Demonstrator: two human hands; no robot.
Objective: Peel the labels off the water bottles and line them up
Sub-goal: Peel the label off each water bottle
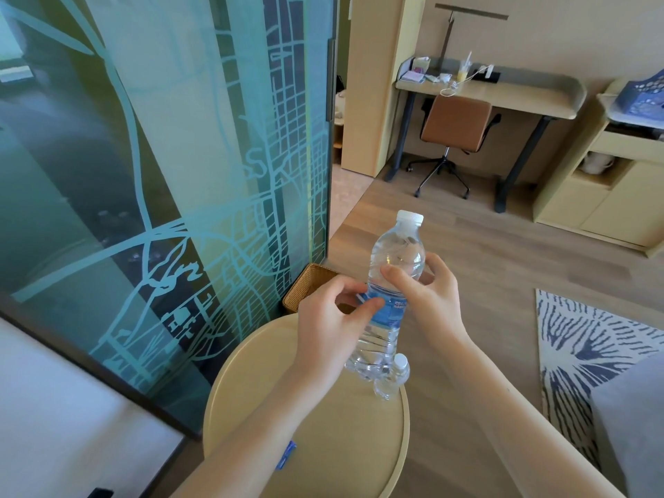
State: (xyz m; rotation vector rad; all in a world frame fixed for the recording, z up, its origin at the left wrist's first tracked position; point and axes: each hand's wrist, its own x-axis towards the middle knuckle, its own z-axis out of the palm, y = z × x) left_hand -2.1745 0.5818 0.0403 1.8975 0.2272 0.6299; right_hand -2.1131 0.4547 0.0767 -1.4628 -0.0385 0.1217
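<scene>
A round wooden counter (341, 443) stands beside a patterned glass panel (179, 174). Nearest on it lies a blue scrap (286, 455), probably a peeled label. Further back stands a small bottle (390, 381) that looks bare. Above it the water bottle (397, 246) is held tilted. The left grip (330, 318) pinches the edge of its blue label (393, 310), and the right grip (427, 292) curls round its shoulder. With the label still on, peeling seems barely begun, and lining up remains.
</scene>
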